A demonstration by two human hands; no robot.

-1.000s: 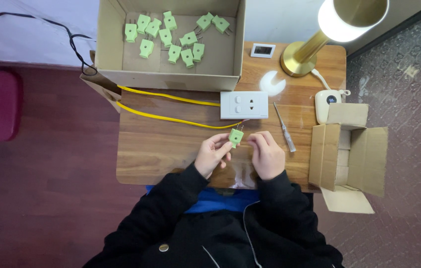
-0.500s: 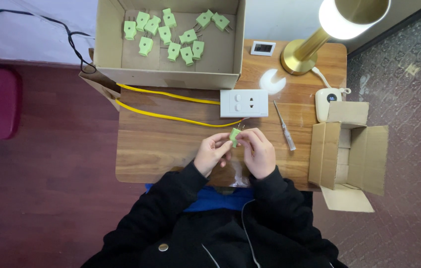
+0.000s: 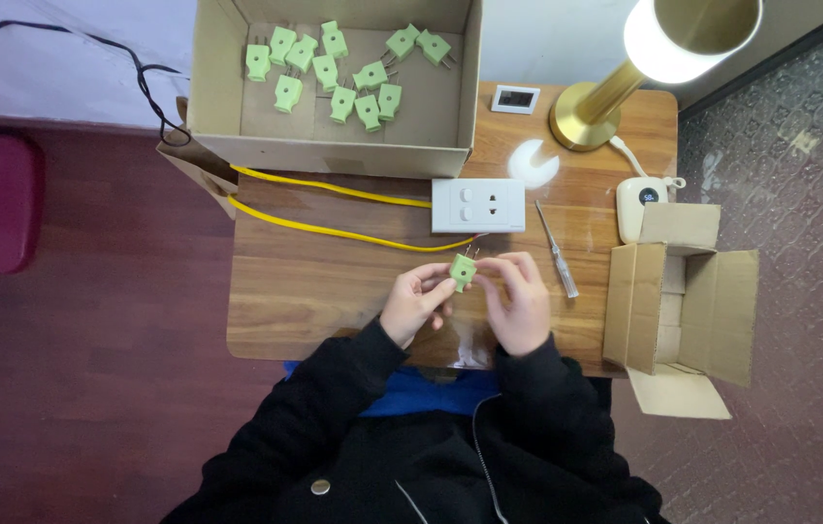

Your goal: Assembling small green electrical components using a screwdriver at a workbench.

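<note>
A small green plug (image 3: 463, 271) with metal prongs pointing away from me is held between both hands above the wooden table (image 3: 314, 281). My left hand (image 3: 415, 303) pinches its left side with thumb and fingers. My right hand (image 3: 520, 303) has its fingertips on the plug's right side. Just beyond the plug lies a white socket panel (image 3: 477, 205) with a yellow cable (image 3: 334, 231) running off to the left.
A big cardboard box (image 3: 334, 146) holding several more green plugs (image 3: 338, 73) stands at the table's far edge. A screwdriver (image 3: 557, 250), a gold lamp (image 3: 615, 92), a small white timer (image 3: 640, 206), a small display (image 3: 515, 98) and an open cardboard box (image 3: 683, 301) are to the right.
The plug has stayed between both hands just below the socket panel. My right hand's fingers have closed in on it from the right.
</note>
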